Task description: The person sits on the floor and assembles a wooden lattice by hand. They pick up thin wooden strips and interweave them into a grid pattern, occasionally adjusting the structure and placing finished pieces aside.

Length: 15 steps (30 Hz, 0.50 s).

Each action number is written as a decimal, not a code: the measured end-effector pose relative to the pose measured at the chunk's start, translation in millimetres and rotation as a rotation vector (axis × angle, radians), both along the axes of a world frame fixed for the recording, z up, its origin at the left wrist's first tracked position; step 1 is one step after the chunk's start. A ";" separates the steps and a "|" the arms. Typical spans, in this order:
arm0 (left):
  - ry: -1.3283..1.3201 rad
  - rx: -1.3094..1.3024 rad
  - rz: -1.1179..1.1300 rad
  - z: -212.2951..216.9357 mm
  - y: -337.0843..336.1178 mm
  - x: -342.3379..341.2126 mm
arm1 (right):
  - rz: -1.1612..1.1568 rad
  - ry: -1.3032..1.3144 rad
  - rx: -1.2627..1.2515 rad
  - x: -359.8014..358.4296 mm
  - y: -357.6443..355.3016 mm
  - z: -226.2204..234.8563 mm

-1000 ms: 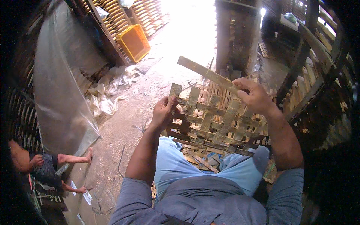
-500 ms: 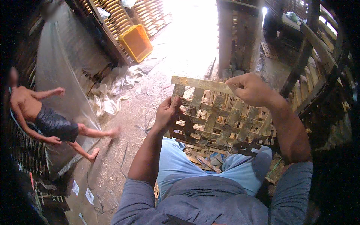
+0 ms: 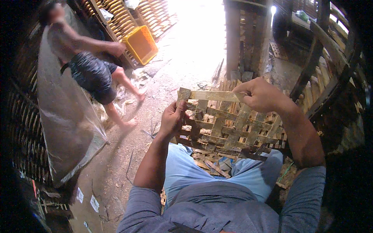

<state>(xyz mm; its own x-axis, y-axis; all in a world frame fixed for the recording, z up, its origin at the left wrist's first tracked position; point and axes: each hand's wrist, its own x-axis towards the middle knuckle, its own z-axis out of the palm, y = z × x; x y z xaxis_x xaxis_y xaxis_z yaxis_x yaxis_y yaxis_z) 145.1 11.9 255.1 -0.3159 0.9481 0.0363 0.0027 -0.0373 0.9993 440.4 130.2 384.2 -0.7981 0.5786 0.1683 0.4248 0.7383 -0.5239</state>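
Note:
An open-weave bamboo panel (image 3: 227, 126) is held up in front of me, slanting over my lap. My left hand (image 3: 173, 119) grips its left edge, thumb on the near face and fingers behind. Along the top edge runs a pale flat bamboo strip (image 3: 213, 96). My right hand (image 3: 261, 95) pinches that strip near its right end, between thumb and curled fingers. At the top left corner the end of an upright strip lies across the pale one. My right fingers hide the far end of the pale strip.
At the left a person in dark shorts (image 3: 91, 75) walks past a hanging plastic sheet (image 3: 64, 128). A yellow crate (image 3: 142, 44) leans by slatted bamboo walls. More bamboo pieces (image 3: 211, 165) lie below the panel. Wooden posts (image 3: 248, 39) stand ahead, slatted framing (image 3: 322, 77) to my right.
The pale strip now sits lower, with an upright strip's end over it at the left corner. My hands have barely shifted. The other person has moved away and to the right, toward the crate.

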 end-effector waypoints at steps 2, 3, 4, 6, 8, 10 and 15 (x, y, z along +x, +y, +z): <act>0.014 -0.006 0.008 0.4 -0.1 0.7 | -0.013 -0.021 0.030 0.1 5.9 -5.0; 0.012 -0.022 0.008 3.3 -1.8 2.0 | 0.030 -0.014 0.064 1.2 14.0 -10.6; 0.010 -0.037 0.007 5.9 -3.2 3.5 | 0.073 -0.007 0.098 2.7 26.0 -17.4; -0.012 -0.033 0.028 8.8 -6.5 5.6 | 0.144 -0.066 0.102 0.8 37.4 -16.1; -0.027 -0.048 0.035 11.5 -9.1 7.4 | 0.194 -0.200 0.051 -5.5 42.5 -9.9; -0.034 -0.081 0.029 13.4 -12.0 6.6 | 0.224 -0.171 -0.150 -12.8 46.5 -14.9; -0.083 -0.079 -0.041 -6.3 -18.1 -11.8 | 0.395 -0.243 -0.457 -33.3 66.1 -22.9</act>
